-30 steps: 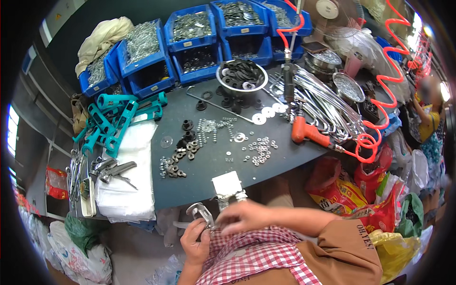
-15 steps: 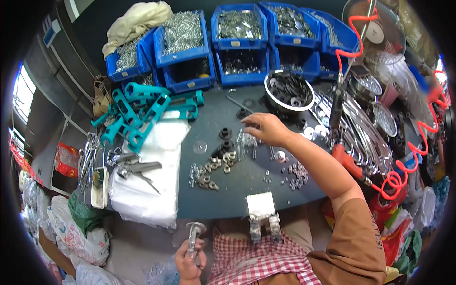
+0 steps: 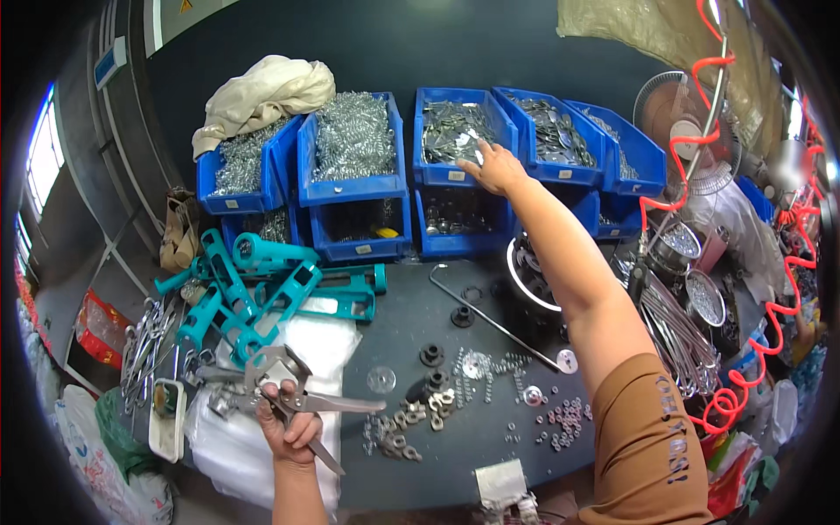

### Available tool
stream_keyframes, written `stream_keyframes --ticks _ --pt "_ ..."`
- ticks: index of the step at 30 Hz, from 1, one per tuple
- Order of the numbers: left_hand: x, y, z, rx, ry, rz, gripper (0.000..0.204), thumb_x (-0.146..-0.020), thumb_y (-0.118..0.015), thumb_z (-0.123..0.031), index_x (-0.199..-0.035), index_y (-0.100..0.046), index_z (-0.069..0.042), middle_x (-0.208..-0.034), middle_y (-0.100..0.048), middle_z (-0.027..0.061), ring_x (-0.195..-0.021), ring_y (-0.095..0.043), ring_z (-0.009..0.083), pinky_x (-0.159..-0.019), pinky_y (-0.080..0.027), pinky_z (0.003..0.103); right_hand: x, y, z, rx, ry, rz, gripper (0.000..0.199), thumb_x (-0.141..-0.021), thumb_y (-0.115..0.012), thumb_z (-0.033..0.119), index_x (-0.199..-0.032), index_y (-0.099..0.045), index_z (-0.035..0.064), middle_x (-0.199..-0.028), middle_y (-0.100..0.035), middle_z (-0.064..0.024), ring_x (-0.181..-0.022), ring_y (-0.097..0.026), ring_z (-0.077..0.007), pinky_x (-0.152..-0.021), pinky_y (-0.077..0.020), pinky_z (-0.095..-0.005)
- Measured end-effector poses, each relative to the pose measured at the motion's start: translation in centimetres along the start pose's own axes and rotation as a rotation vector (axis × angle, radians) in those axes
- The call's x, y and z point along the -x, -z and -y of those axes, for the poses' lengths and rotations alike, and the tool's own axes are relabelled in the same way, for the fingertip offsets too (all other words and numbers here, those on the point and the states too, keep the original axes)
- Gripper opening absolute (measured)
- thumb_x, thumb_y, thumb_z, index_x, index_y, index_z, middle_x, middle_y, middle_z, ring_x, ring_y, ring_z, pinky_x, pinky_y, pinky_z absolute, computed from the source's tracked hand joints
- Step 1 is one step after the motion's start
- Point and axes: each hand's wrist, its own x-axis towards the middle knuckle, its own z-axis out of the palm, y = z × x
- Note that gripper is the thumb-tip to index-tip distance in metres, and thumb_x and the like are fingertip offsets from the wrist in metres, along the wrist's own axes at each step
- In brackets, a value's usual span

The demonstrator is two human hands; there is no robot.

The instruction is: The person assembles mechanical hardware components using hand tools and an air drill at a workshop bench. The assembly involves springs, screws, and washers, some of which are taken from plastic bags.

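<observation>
My left hand (image 3: 296,431) is raised over the left part of the table, closed around a grey metal trigger handle (image 3: 328,402) with a rounded plate at its top and two long levers. Below and behind it lies a clear plastic bag (image 3: 219,437), with another metal piece (image 3: 223,374) on it. My right arm stretches far forward. My right hand (image 3: 499,168) is at the front of a blue bin (image 3: 468,175) of flat metal plates (image 3: 451,122), fingers apart and at the plates; no piece is visibly gripped.
Teal gun frames (image 3: 262,289) are heaped at the left. Springs (image 3: 464,385), small nuts (image 3: 564,424) and black collars (image 3: 431,354) lie mid-table. A bent rod (image 3: 490,319) lies behind them. More blue bins (image 3: 350,188) line the back; a red coiled hose (image 3: 726,411) hangs at the right.
My right hand has moved from the table parts up to the bin of flat plates. My left hand has risen from my lap with the metal trigger handle. The view has tilted upward.
</observation>
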Motion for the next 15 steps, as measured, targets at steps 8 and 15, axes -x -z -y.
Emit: stream_keyframes --ticks 8,15 --pt "0.1 3.8 -0.1 0.038 0.131 0.003 0.026 -0.086 -0.054 -0.028 -0.102 -0.056 -0.007 -0.114 -0.053 0.0111 -0.041 -0.044 0.0082 -0.034 -0.034 0.02 -7.7 -2.7 1.9 0.007 -0.199 0.306 0.114 -0.057 -0.056 0.077 -0.131 -0.029 -0.0052 -0.128 -0.041 -0.0249 -0.121 -0.039 -0.0323 -0.101 -0.0311 -0.0358" --pt "-0.1 3.3 0.4 0.061 0.156 -0.051 0.022 -0.086 -0.055 -0.023 -0.099 -0.055 -0.006 -0.11 -0.055 0.013 -0.042 -0.047 0.0083 -0.035 -0.038 0.019 -9.8 -4.5 -0.8 0.158 -0.289 0.204 0.094 -0.067 -0.053 0.07 -0.13 -0.036 0.0029 -0.127 -0.044 -0.02 -0.119 -0.041 -0.0312 -0.098 -0.0341 -0.0372"
